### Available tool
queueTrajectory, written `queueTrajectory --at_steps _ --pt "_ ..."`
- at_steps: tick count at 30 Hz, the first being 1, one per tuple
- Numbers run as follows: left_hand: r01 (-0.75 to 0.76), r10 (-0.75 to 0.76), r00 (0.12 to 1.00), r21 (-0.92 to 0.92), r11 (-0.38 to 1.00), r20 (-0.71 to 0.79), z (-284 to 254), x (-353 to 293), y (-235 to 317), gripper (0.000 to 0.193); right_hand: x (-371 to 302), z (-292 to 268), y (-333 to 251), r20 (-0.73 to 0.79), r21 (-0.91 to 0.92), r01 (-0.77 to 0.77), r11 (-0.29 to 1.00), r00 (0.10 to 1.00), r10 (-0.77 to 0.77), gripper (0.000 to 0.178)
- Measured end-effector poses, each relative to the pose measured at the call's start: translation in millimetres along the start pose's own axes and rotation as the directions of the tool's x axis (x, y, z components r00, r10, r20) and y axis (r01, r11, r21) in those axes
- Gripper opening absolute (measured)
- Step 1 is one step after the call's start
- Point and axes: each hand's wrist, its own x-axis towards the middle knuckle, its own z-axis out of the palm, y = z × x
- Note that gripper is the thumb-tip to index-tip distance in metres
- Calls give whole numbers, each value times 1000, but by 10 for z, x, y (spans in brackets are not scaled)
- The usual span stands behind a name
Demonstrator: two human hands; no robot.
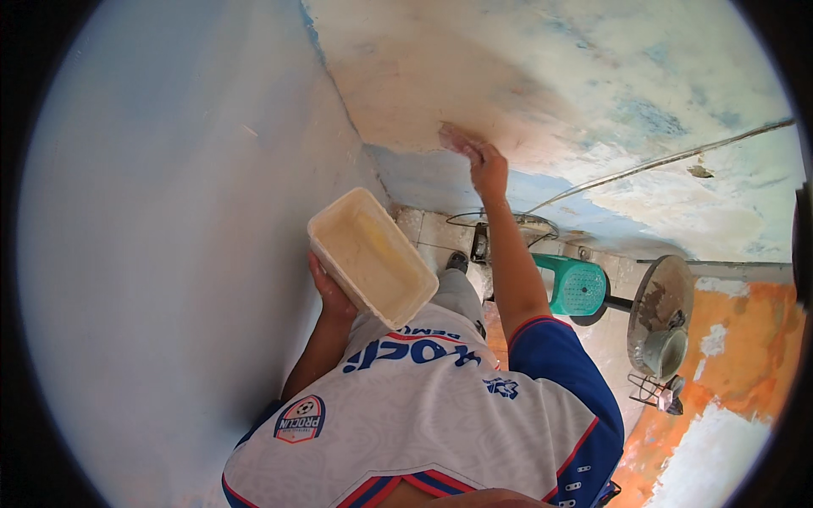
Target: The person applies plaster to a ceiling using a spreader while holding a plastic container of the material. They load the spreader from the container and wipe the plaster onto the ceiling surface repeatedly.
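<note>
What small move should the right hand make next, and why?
Probably slide the pinkish flat piece slightly toward the blue strip: the right hand holds it seemingly against the wall's tan patch, the neighbouring blue looks uncoated, and the left hand holds the tub nearby.

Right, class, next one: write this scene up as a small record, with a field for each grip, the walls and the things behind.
Left grip: holds the side of a pale rectangular tub, open side toward the camera
Right grip: holds a pinkish piece up at the patchy wall; its exact kind is unclear
Walls: patchy one pale with bluish areas; orange wall at lower right, with white patches
Behind: green stool right of the raised forearm; round brown top beyond it
</note>
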Motion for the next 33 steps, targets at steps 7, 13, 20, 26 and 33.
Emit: queueTrajectory --at_steps 7,13,20,26,33 --pt "-57 59 998 -63 996 37 -98 -20 -7 79 -330 -322 -458 101 192 -493 849 870 482 24" --pt "14 -13 1000 -74 997 14 -35 43 -6 79 -55 126 -98 51 -107 -62 992 996 67 21" --pt "-64 64 998 -18 998 22 21 57 6 78 -583 -166 -26 10 -3 -267 964 964 267 21" --pt "19 -19 1000 -39 999 3 -31 139 9 77 -193 403 -404 59 -53 -105 993 992 108 16" --pt "-47 48 999 -75 996 8 76 53 65 76 -534 -457 -373 -110 255 -675 693 691 714 26"
